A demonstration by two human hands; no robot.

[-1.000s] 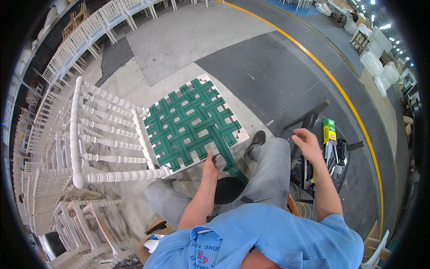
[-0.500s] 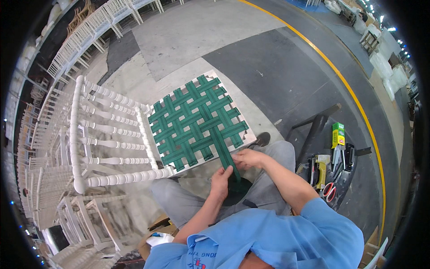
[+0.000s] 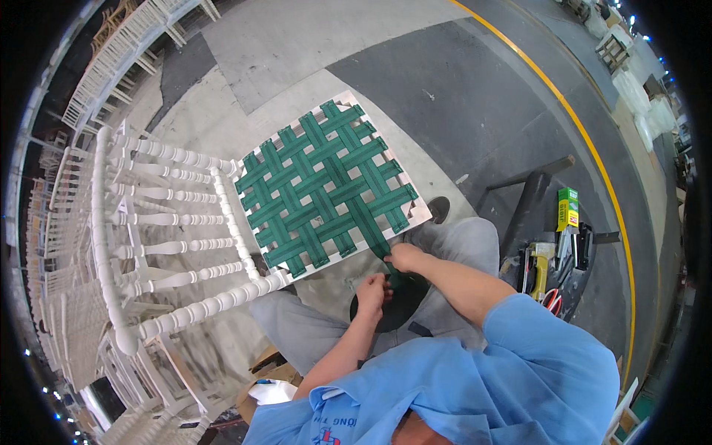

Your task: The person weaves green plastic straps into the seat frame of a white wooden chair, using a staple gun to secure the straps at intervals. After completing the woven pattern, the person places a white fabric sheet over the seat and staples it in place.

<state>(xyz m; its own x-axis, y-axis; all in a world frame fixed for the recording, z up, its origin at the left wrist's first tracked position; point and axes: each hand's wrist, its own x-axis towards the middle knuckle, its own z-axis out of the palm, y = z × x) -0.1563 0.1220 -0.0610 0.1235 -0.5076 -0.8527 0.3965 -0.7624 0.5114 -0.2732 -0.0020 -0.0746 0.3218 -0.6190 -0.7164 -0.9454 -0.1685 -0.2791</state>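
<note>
A white chair with turned spindles [image 3: 178, 245] lies tipped before me, its seat frame covered by a woven lattice of green webbing [image 3: 319, 185]. One loose green strap [image 3: 373, 236] runs off the near edge of the seat toward my lap. My right hand [image 3: 406, 258] is closed on this strap just below the frame. Beside and below it, my left hand [image 3: 371, 297] is closed with fingertips pinched near the strap's lower part; what they hold is hidden. A dark round thing [image 3: 386, 315] lies between my legs under the hands.
On a dark stool at my right lie a yellow staple gun [image 3: 540, 271], red-handled scissors [image 3: 552, 300], a green and yellow box [image 3: 567, 209] and several hand tools. More white chairs [image 3: 67, 245] stand at the left. A cardboard box [image 3: 267, 367] sits by my left leg.
My left hand has moved down along the strap. My right hand now grips the strap close to the seat edge. The chair appears shifted left in view.
</note>
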